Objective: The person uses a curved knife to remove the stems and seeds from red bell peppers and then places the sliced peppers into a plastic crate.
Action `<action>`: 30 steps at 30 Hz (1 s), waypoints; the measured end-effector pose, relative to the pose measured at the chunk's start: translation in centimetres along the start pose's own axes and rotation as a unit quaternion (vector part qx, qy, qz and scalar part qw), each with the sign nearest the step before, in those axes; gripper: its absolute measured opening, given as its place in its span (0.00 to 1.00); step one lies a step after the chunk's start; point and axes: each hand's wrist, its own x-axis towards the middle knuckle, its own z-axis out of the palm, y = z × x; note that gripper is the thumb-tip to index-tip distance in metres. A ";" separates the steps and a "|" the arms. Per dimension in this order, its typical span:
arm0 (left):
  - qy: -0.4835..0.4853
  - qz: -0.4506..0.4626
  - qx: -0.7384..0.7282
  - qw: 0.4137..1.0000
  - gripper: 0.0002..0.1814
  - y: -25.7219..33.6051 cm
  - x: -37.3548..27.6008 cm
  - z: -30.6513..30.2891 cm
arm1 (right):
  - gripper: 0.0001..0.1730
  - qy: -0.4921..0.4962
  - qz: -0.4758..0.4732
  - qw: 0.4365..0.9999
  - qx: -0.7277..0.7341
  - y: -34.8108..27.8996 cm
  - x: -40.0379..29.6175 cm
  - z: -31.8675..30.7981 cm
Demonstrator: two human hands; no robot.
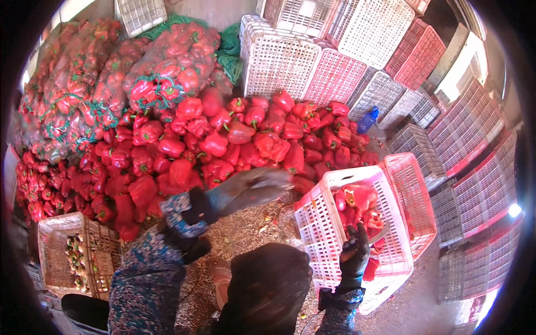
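My right hand (355, 249), in a dark glove, grips a knife with a curved blade (380, 234) over a white plastic crate (322, 238). Inside that crate lie red bell peppers (362, 194), some of them cut open. My left hand (255, 190), in a greyish glove, is blurred by motion. It stretches to the right between the heap of red bell peppers (213, 144) and the crate, its fingers extended, with nothing visible in them. Behind it the heap spreads over the floor.
Full mesh sacks of peppers (171, 63) lie at the back left. A crate with pepper scraps (77, 261) stands at lower left. A pink crate (412, 201) adjoins the white one. Stacked crates (280, 63) line the back and right, near a blue bottle (368, 120).
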 end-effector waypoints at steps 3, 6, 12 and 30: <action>0.143 -0.125 0.037 0.981 0.28 -1.7 -8.2 -3.6 | 0.47 0.009 0.013 0.999 -0.042 -0.4 -0.5 0.4; 0.269 -0.203 0.164 0.927 0.24 4.3 -16.4 -3.9 | 0.43 0.004 0.037 0.999 -0.019 -0.4 -0.9 1.4; 0.379 -0.151 0.224 0.885 0.24 17.0 -24.6 -1.4 | 0.37 0.029 0.107 0.992 -0.054 -1.6 -0.9 2.4; 0.259 -0.053 0.492 0.829 0.36 33.9 -35.9 21.2 | 0.31 -0.022 0.035 0.989 -0.140 -2.5 0.4 -1.5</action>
